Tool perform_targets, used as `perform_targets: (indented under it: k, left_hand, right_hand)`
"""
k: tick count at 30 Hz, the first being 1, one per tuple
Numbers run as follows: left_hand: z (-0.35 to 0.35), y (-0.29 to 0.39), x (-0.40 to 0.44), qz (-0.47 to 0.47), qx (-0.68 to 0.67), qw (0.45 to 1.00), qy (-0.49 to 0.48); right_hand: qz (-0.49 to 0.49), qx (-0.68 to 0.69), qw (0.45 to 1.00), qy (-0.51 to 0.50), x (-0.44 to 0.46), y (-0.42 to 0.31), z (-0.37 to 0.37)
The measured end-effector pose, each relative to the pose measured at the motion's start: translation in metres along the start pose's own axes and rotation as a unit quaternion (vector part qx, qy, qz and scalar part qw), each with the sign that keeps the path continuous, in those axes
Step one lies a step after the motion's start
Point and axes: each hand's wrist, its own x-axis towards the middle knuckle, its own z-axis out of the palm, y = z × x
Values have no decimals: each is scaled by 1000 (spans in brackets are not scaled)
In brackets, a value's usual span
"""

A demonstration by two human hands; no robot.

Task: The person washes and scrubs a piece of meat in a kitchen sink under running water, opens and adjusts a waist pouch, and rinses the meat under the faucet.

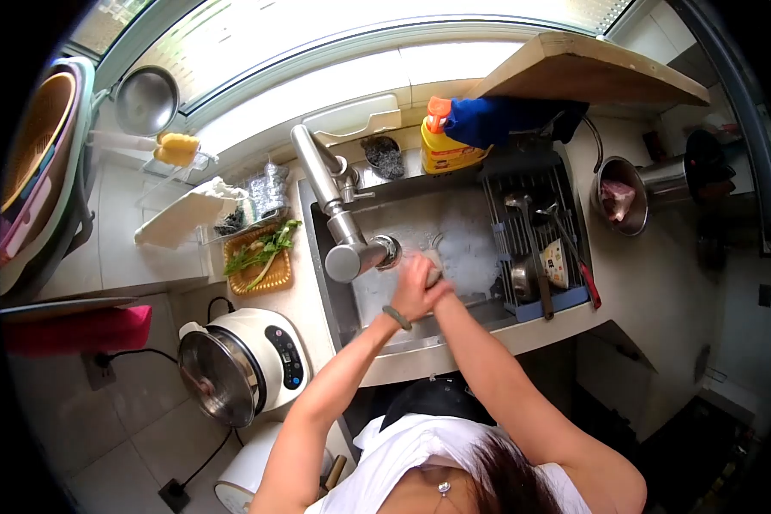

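My left hand (pixel 414 284), with a green bangle on its wrist, is over the sink (pixel 368 295), fingers curled. Pressed against it is my right hand (pixel 439 292), its fingers mostly hidden. A small pale greyish thing (pixel 434 272) shows between the hands; its kind is unclear. Just left of the hands, the metal faucet (pixel 343 227) leans over the basin with its head near the drain (pixel 389 251). Wet patches and some foam show on the basin floor.
A dish rack (pixel 522 231) with utensils and a red-handled tool fills the sink's right side. Behind stands a yellow detergent bottle (pixel 447 147). Greens lie in a basket (pixel 261 257), above a white cooker (pixel 278 360). Raw meat sits in a metal bowl (pixel 621 167).
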Motion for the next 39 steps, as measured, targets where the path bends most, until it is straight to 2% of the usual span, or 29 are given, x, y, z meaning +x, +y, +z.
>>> perform_targets:
  k: [1,3,4,5,6,8,9,10,12,13,14,16,17,18,19,20,21,22,23,24,25,26,28,30,31,32,34,36,39]
  left_hand:
    - [8,-37,3,-62,-77,995,-17]
    - [2,-87,29,-187,-1,981,45]
    - [-2,-103,40,-250,150,949,121]
    - [4,-123,38,-208,-78,962,160]
    - [13,-113,39,-210,-79,961,163]
    - [36,-76,27,-110,-174,956,210]
    - [35,-42,20,-132,-238,945,183]
    - [33,-7,12,-157,-299,928,159]
    - [32,-37,13,-114,-103,983,102]
    - [32,-62,14,-98,-36,991,84]
    - [27,-107,20,-216,-210,950,79]
    - [20,-106,39,-323,-379,864,72]
    - [4,-63,57,-479,-429,759,105]
    - [13,-55,43,-404,-353,839,89]
    - [23,-48,28,-324,-254,907,85]
    - [33,-41,13,-248,-152,952,98]
    - [40,-41,9,-226,-134,959,103]
    - [47,-45,3,-207,-118,965,106]
    - [52,-81,8,-207,-121,965,108]
    - [52,-140,17,-227,-113,962,105]
    - [54,-170,18,-251,-106,957,99]
    - [63,-161,15,-254,-110,956,97]
    - [72,-132,26,-241,-140,951,131]
    - [80,-126,26,-239,-152,948,147]
    - [91,-144,24,-270,-254,913,172]
    - [105,-163,20,-300,-355,864,197]
    - [89,-182,10,-306,-275,907,90]
    - [39,-192,2,-264,-78,960,-44]
    - [6,-162,-5,-367,-319,869,97]
  right_hand:
    - [-43,-2,997,65,-1,15,-2]
    - [-155,-32,980,121,13,44,-14]
    - [-218,-58,967,116,24,58,-28]
    - [-231,8,966,114,25,56,-21]
    - [-229,4,967,114,19,40,-12]
    - [-114,32,982,146,0,-5,12]
    - [-56,45,984,161,-2,-14,17]
    - [-53,45,984,161,2,-8,14]
    - [-183,-36,976,110,13,12,-6]
    - [-150,-60,972,171,13,16,-6]
    - [-113,-80,964,228,12,21,-6]
    - [-228,-77,964,113,29,49,-31]
    - [-232,-52,961,140,33,48,-34]
    - [-231,-50,962,135,54,45,-63]
    - [-188,232,954,-8,80,43,-120]
    - [-126,490,850,-148,93,40,-157]
    - [-181,215,958,-49,4,15,-34]
    - [-179,215,959,-47,7,16,-28]
    - [-154,73,983,72,13,16,-23]
    - [-124,-72,972,186,21,19,-16]
    - [-191,-59,966,163,21,31,-11]
    - [-213,-62,966,131,21,37,-12]
    - [-108,-70,967,220,12,15,9]
    - [-258,-11,965,51,76,14,-105]
    - [-170,81,982,14,33,2,-67]
    - [-167,82,982,16,26,4,-50]
    - [-124,-24,988,93,18,6,-32]
    - [-141,-51,988,38,5,-2,-27]
    - [-148,-66,985,50,-4,-13,-32]
